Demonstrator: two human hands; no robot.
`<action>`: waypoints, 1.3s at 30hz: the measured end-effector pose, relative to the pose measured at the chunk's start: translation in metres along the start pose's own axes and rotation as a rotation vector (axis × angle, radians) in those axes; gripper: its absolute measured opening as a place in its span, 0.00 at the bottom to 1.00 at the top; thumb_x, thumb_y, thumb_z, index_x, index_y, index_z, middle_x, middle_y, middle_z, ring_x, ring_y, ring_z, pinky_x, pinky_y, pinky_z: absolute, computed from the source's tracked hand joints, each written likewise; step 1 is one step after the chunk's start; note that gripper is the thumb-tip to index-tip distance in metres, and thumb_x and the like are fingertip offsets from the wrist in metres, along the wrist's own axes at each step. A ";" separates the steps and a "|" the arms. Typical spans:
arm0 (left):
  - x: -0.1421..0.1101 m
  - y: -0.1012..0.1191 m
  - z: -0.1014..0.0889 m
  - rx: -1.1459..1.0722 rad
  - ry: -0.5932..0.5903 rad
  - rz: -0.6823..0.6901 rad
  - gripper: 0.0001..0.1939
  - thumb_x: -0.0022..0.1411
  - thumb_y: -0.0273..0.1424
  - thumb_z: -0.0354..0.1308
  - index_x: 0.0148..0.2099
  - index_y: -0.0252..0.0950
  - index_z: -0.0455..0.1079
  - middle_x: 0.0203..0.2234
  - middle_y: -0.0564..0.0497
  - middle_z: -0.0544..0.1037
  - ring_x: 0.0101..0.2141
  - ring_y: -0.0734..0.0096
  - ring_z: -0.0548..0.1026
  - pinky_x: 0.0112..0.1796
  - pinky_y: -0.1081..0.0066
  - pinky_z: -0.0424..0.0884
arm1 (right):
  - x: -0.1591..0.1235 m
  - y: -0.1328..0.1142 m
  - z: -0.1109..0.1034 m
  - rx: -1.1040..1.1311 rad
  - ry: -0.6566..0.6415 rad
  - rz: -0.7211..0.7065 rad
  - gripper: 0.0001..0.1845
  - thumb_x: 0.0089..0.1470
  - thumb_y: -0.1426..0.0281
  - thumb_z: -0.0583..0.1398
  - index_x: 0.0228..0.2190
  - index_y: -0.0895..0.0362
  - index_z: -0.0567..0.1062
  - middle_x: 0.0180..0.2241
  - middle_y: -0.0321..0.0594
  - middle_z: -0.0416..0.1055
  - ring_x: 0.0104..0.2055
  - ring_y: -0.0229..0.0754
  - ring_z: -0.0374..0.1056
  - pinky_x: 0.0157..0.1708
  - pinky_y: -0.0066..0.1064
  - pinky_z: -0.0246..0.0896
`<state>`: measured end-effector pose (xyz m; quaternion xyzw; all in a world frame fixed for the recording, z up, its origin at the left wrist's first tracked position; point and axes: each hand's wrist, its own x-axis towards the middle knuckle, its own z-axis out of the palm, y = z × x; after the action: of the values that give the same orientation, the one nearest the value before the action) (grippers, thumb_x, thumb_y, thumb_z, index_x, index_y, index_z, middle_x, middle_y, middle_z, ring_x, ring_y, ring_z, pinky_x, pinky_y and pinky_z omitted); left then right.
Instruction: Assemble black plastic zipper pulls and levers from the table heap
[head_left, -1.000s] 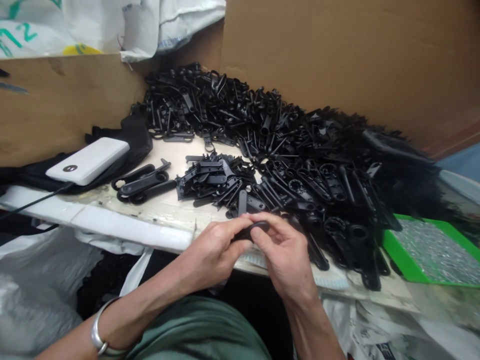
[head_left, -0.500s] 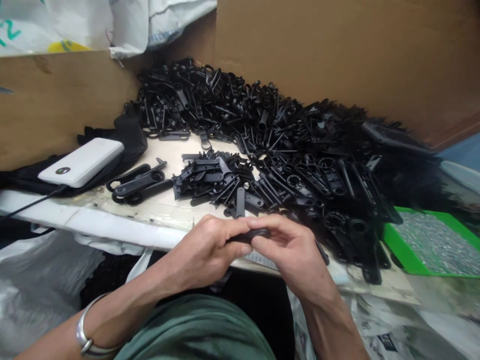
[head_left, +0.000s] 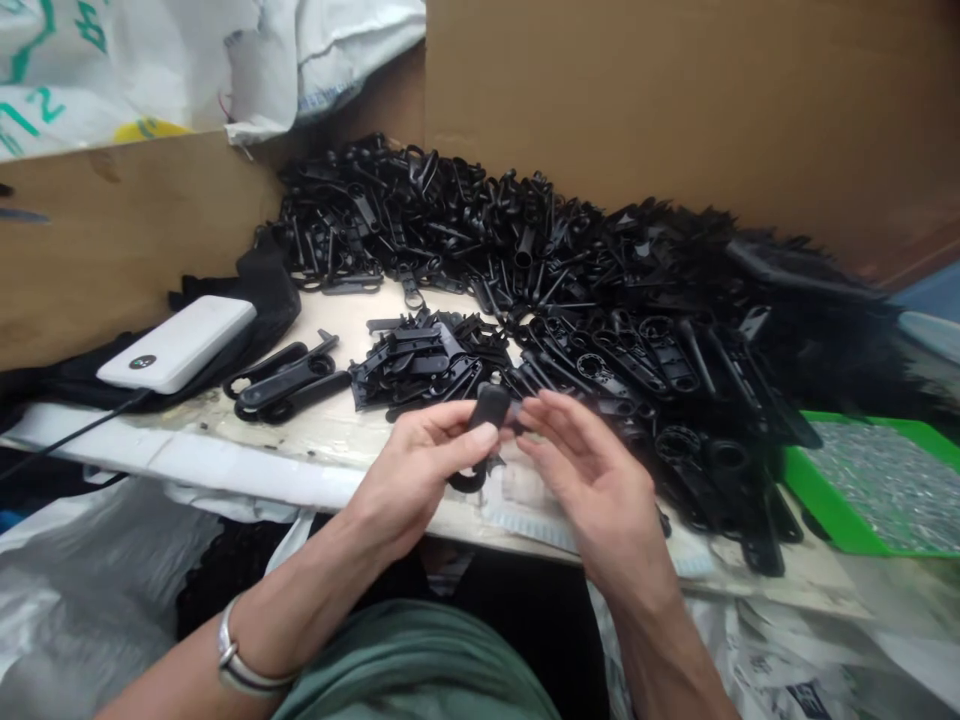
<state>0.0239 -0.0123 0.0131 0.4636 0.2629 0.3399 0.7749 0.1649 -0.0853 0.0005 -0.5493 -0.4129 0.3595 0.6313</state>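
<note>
A black plastic handle part (head_left: 491, 405) with a ringed lower end is gripped by my left hand (head_left: 424, 455), thumb across its face. It is tilted above the table's front edge. Just to the right, my right hand (head_left: 592, 465) has its fingers stretched and apart, with nothing visible in them; its fingertips are close to the part. Behind my hands lies a small heap of thin black plastic pieces (head_left: 420, 355). Several longer black handles with ring ends (head_left: 600, 370) are spread to the right. A few thicker handle parts (head_left: 289, 385) lie together on the left.
A large pile of black parts (head_left: 420, 215) leans against the cardboard wall (head_left: 675, 110). At right stands a green tray (head_left: 810, 500) of small shiny metal pieces. A white power bank (head_left: 180, 345) with a cable rests on black cloth at left. White padding (head_left: 187, 455) lines the table's front edge.
Both hands were together on the black part. Now my right hand has let go and opened, while my left hand has turned the part more upright, showing its ring end.
</note>
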 end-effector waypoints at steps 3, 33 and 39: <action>0.000 -0.003 0.006 -0.182 0.051 -0.010 0.12 0.59 0.29 0.62 0.46 0.36 0.77 0.40 0.48 0.79 0.43 0.70 0.74 0.46 0.74 0.68 | -0.010 0.003 0.013 -0.110 0.027 -0.021 0.18 0.51 0.71 0.67 0.44 0.48 0.73 0.45 0.34 0.73 0.47 0.39 0.70 0.45 0.26 0.68; 0.001 -0.023 -0.015 0.934 -0.220 0.336 0.11 0.64 0.25 0.54 0.46 0.36 0.75 0.33 0.50 0.79 0.33 0.69 0.74 0.35 0.72 0.66 | -0.001 -0.003 -0.006 -0.683 -0.141 -0.229 0.07 0.51 0.75 0.67 0.32 0.54 0.75 0.31 0.32 0.73 0.34 0.40 0.69 0.36 0.29 0.62; 0.005 -0.029 -0.021 0.918 -0.164 0.313 0.11 0.63 0.24 0.54 0.45 0.35 0.76 0.30 0.50 0.78 0.32 0.69 0.73 0.34 0.71 0.66 | 0.006 0.006 -0.001 -0.716 -0.118 -0.238 0.05 0.52 0.73 0.66 0.31 0.55 0.74 0.31 0.35 0.74 0.34 0.42 0.70 0.36 0.31 0.62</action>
<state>0.0201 -0.0071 -0.0224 0.8164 0.2509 0.2638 0.4483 0.1678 -0.0796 -0.0046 -0.6617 -0.6088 0.1475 0.4119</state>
